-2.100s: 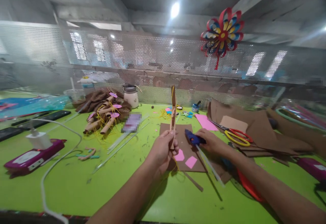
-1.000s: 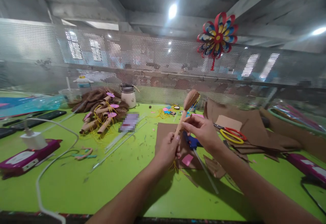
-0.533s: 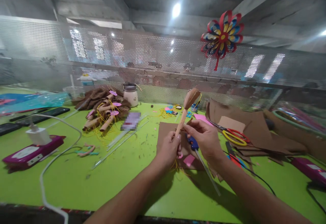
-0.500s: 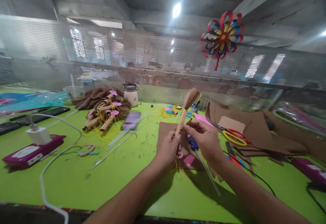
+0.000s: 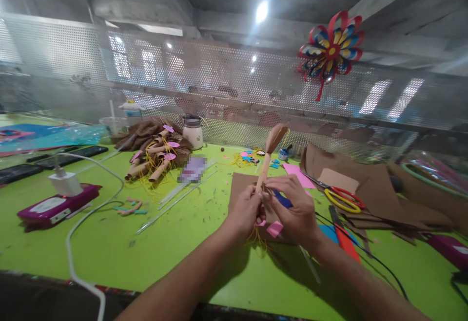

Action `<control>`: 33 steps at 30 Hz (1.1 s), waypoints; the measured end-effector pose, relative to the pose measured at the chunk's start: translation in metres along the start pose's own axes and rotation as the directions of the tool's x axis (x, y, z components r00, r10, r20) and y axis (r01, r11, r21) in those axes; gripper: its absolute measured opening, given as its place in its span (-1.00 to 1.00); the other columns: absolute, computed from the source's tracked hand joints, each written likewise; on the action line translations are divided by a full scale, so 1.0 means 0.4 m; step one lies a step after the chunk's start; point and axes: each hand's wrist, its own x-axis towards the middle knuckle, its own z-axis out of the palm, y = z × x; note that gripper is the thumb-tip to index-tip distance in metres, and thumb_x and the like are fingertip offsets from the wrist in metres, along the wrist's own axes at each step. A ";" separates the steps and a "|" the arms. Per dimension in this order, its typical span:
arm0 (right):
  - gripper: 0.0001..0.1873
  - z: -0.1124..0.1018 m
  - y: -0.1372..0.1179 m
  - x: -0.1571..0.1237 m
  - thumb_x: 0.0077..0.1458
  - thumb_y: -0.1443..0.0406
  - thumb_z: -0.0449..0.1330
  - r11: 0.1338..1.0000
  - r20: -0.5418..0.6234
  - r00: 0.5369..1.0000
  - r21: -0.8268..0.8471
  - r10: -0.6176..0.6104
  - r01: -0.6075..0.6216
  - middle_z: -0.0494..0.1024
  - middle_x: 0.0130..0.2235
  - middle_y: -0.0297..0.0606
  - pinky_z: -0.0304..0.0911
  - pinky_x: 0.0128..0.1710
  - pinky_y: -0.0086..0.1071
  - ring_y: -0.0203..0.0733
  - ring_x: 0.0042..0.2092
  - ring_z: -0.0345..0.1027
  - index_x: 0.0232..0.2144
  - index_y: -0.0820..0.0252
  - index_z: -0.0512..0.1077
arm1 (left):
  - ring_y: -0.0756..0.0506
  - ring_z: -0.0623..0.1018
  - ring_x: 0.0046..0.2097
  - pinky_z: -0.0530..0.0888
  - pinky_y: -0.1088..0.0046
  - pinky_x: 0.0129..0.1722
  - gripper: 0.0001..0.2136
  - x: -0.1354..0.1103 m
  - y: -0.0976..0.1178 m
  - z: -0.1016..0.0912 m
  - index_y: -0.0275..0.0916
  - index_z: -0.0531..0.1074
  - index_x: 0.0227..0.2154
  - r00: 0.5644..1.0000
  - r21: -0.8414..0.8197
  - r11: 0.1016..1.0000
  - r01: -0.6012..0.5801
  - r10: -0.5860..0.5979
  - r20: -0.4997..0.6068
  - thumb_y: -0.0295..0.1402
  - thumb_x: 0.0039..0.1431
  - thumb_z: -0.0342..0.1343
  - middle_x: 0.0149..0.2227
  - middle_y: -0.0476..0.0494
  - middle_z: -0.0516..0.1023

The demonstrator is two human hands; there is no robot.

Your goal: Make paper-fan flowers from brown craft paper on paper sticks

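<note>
My left hand (image 5: 250,209) is closed round the lower part of a tan rolled-paper tube (image 5: 263,170), which stands nearly upright. The tube's top flares into a darker brown crumpled-paper head (image 5: 277,137). Beside it my right hand (image 5: 292,206) has thumb and fingers drawn together at the tube's side, near a small dark-brown paper piece (image 5: 268,189), which they appear to pinch. A blue glue gun (image 5: 282,199) lies partly hidden behind the right hand. Beneath my hands are a brown paper sheet (image 5: 239,184), a pink slip (image 5: 275,229) and yellow threads (image 5: 258,243).
Red-and-yellow scissors (image 5: 343,199) and brown sheets (image 5: 383,184) lie to the right, near a red-handled cutter (image 5: 345,238). Left are a pile of paper tubes (image 5: 157,158) with pink tags, clear sticks (image 5: 175,203), and a purple power strip (image 5: 58,206) with a white cable.
My right hand has moved closer in against the tube, its fingers now at the tube's side near my left fingers. The whole view has shifted slightly.
</note>
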 end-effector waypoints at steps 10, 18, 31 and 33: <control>-0.67 0.004 -0.001 -0.015 0.05 0.44 0.20 0.993 0.044 0.995 -0.081 -0.087 0.091 0.53 -0.15 -0.12 0.29 -0.10 -0.09 -0.05 -0.09 0.34 -0.09 0.16 0.41 | 0.09 0.20 -0.67 0.14 0.59 -0.64 -0.85 -0.015 0.010 0.011 -0.21 0.17 -0.35 0.999 -0.037 0.998 -0.045 0.045 -0.001 -0.26 0.15 -0.03 -0.69 0.15 0.21; -0.53 0.003 -0.008 -0.022 0.05 0.49 0.16 0.985 0.097 0.987 -0.109 -0.126 0.137 0.50 -0.08 -0.06 0.28 -0.06 -0.05 -0.02 -0.05 0.32 0.03 0.20 0.33 | 0.09 0.19 -0.66 0.14 0.60 -0.66 -0.83 -0.012 0.006 0.014 -0.21 0.16 -0.34 0.999 -0.070 0.996 -0.048 0.047 -0.009 -0.24 0.14 -0.01 -0.67 0.15 0.20; -0.49 0.001 -0.007 -0.024 0.06 0.48 0.10 0.973 0.120 0.980 -0.153 -0.156 0.173 0.52 -0.08 -0.07 0.29 -0.10 -0.05 -0.01 -0.09 0.37 0.09 0.16 0.26 | 0.09 0.21 -0.65 0.18 0.59 -0.66 -0.76 -0.009 0.001 0.011 -0.22 0.18 -0.34 0.999 0.001 0.999 -0.037 0.037 -0.027 -0.15 0.14 0.01 -0.64 0.14 0.20; -0.49 0.002 -0.009 -0.024 0.06 0.47 0.10 0.975 0.122 0.981 -0.149 -0.150 0.167 0.52 -0.09 -0.07 0.30 -0.11 -0.05 -0.01 -0.09 0.38 0.09 0.16 0.26 | 0.10 0.20 -0.66 0.18 0.59 -0.66 -0.77 -0.010 -0.001 0.012 -0.22 0.17 -0.34 0.998 0.010 0.999 -0.051 0.051 -0.024 -0.15 0.15 0.00 -0.64 0.15 0.19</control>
